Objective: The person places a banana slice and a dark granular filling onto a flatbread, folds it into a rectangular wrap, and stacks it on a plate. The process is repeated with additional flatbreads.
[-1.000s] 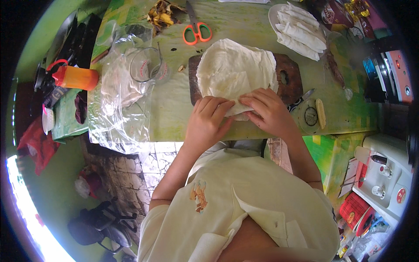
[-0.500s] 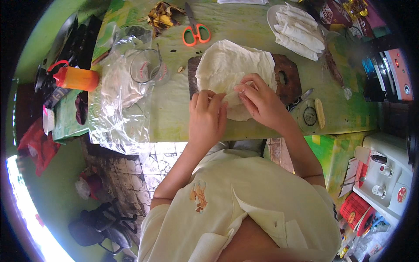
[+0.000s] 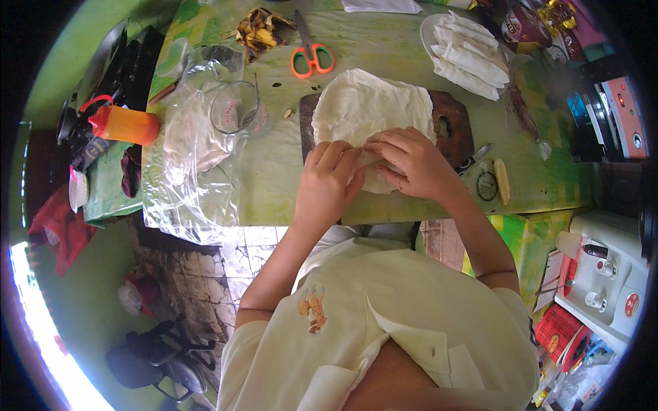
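Observation:
A stack of thin, pale wrapper sheets (image 3: 373, 103) lies over a dark wooden cutting board (image 3: 452, 113) in front of me. My left hand (image 3: 329, 178) pinches the near part of the top wrapper, its fingertips bent inward. From the other side my right hand (image 3: 411, 161) has its fingers curled on the same wrapper, close to the left fingertips. Whatever lies under the fingers is hidden. Beside my right forearm, a peeled banana piece (image 3: 502, 181) rests next to a round glass dish (image 3: 485, 185). A knife (image 3: 474, 157) sits at the board's right corner.
White rolled wraps fill a plate (image 3: 426, 31) at the back right. Orange-handled scissors (image 3: 312, 60) and banana peels (image 3: 260, 31) lie at the back. Left of the board are a glass mug (image 3: 234, 109), a clear plastic bag (image 3: 199, 192) and an orange squeeze bottle (image 3: 125, 125).
Both hands stay at the wrapper's near part. The right fingers have come down flatter and closer to the left hand. The whole view has shifted slightly.

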`<state>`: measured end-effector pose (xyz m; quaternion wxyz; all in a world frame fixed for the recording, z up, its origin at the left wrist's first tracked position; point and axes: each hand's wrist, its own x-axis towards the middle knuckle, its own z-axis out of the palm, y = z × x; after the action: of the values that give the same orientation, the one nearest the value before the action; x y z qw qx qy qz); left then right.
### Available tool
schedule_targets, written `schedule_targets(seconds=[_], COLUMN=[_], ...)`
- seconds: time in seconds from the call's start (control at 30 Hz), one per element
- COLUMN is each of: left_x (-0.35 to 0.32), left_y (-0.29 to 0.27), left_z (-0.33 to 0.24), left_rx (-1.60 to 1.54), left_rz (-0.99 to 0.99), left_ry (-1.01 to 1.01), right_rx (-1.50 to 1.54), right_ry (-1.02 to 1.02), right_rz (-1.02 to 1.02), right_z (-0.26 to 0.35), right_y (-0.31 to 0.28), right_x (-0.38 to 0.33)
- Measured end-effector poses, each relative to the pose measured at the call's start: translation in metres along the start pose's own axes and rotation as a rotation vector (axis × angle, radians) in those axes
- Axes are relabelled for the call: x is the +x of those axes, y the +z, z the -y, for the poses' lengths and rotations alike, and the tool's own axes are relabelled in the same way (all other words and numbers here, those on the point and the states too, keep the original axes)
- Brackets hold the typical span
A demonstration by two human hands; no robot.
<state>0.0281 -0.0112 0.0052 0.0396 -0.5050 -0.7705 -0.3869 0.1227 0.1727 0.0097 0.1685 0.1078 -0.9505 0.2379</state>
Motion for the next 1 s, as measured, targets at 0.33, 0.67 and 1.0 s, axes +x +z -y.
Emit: schedule_targets(seconds=[0.33, 0.67, 1.0], left_x=[0.002, 0.024, 0.042], left_y=[0.003, -0.003, 0.005], left_z=[0.008, 0.019, 0.035], left_rx=[0.071, -0.030, 0.150], left_rz=[0.022, 0.066, 0.148], left_ry=[0.038, -0.094, 0.032], right_rx=[-0.046, 0.071, -0.046], right_ry=[-0.022, 0.018, 0.101], right_rz=[-0.013, -0.168, -0.098], right_z=[-0.004, -0.016, -0.034], right_y=[0.003, 0.009, 0.016], right_x=[0.001, 0.026, 0.041])
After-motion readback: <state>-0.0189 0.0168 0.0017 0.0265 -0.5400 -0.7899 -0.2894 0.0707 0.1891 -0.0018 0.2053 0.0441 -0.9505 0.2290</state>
